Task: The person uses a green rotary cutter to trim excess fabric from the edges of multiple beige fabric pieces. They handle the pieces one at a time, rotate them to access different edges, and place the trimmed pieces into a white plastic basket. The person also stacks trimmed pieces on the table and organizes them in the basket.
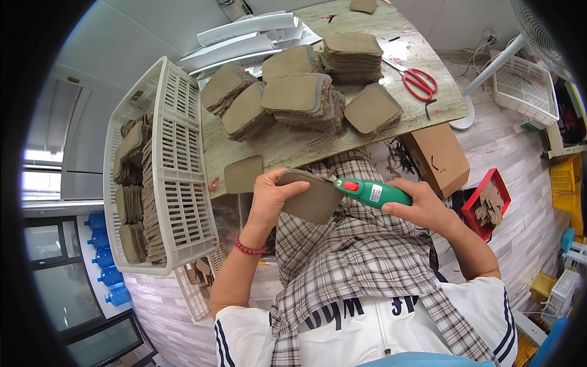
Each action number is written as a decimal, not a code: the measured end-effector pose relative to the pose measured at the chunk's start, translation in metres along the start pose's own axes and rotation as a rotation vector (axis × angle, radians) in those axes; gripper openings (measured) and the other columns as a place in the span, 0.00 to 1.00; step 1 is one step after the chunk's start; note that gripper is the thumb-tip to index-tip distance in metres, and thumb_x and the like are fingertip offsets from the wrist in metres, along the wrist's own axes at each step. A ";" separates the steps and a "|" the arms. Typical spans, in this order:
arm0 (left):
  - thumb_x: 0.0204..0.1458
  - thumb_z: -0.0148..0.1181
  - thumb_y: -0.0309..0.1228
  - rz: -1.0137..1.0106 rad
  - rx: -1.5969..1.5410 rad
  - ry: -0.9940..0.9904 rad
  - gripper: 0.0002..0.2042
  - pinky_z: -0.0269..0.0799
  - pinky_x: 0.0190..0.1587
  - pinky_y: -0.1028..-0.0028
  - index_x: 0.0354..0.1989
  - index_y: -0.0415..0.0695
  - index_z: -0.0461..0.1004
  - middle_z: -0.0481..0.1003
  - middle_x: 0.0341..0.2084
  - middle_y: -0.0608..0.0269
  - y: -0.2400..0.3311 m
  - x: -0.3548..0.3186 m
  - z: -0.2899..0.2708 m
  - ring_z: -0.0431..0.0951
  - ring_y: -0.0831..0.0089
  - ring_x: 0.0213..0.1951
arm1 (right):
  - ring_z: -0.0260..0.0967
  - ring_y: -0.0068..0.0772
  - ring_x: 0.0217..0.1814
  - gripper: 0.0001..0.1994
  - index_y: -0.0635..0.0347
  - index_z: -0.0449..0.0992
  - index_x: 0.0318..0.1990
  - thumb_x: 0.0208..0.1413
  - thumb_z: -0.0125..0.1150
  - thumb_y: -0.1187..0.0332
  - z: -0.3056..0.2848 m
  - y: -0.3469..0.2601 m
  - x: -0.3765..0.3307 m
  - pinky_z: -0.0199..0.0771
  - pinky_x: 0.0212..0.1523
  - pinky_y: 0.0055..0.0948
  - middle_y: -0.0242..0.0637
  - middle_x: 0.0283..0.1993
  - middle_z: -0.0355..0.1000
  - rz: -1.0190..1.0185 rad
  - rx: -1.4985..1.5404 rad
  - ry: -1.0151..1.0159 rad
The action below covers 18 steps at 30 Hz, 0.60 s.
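My left hand (pixel 267 200) grips a flat olive-brown pad (pixel 318 202) with rounded corners, thumb on top and fingers underneath, above my lap. In my right hand (pixel 422 205) is a green handheld electric cutter (pixel 386 194) with a red button. Its narrow head meets the pad's upper right edge; the blade itself is too small to make out. A single similar pad (pixel 243 174) lies at the table's near edge, just beyond my left hand. Farther back, stacks of such pads (pixel 298 93) stand on the wooden table (pixel 293 151).
A white plastic basket (pixel 183 171) filled with pads stands on the left. Red-handled scissors (pixel 417 81) lie on the table's right side. Below on the right are a cardboard box (pixel 441 156) and a red tray (pixel 469 211) of small tan pieces. A fan (pixel 544 33) stands beyond.
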<state>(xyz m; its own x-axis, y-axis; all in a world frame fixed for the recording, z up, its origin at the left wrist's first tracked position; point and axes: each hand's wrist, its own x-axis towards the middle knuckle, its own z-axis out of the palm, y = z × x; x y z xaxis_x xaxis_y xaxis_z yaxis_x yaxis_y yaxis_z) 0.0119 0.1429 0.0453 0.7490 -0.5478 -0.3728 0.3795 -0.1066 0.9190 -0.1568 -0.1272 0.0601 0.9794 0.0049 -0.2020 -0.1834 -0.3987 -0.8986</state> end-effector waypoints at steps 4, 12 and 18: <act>0.44 0.68 0.20 -0.057 0.055 -0.039 0.09 0.76 0.33 0.77 0.35 0.35 0.78 0.80 0.28 0.60 0.004 -0.001 0.006 0.79 0.76 0.28 | 0.76 0.31 0.32 0.24 0.66 0.74 0.49 0.52 0.67 0.56 0.004 0.002 0.002 0.74 0.35 0.29 0.43 0.32 0.76 -0.038 -0.005 0.012; 0.44 0.68 0.19 -0.118 0.123 -0.170 0.08 0.75 0.34 0.79 0.35 0.36 0.78 0.80 0.28 0.62 0.011 -0.001 0.013 0.79 0.77 0.29 | 0.74 0.28 0.31 0.23 0.65 0.75 0.49 0.52 0.67 0.56 0.004 -0.012 0.009 0.74 0.34 0.28 0.42 0.31 0.76 0.040 0.040 -0.037; 0.44 0.67 0.19 -0.106 0.193 -0.198 0.09 0.76 0.37 0.77 0.36 0.36 0.79 0.80 0.29 0.62 0.010 0.002 0.019 0.80 0.77 0.30 | 0.74 0.27 0.32 0.24 0.66 0.75 0.50 0.52 0.67 0.55 0.006 -0.013 0.020 0.73 0.35 0.28 0.42 0.32 0.76 0.017 0.120 -0.061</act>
<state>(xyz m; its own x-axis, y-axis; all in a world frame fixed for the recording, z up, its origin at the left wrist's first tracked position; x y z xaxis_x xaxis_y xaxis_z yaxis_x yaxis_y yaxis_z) 0.0062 0.1249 0.0562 0.5831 -0.6744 -0.4529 0.3254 -0.3170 0.8909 -0.1349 -0.1165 0.0658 0.9696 0.0566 -0.2379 -0.2125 -0.2866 -0.9342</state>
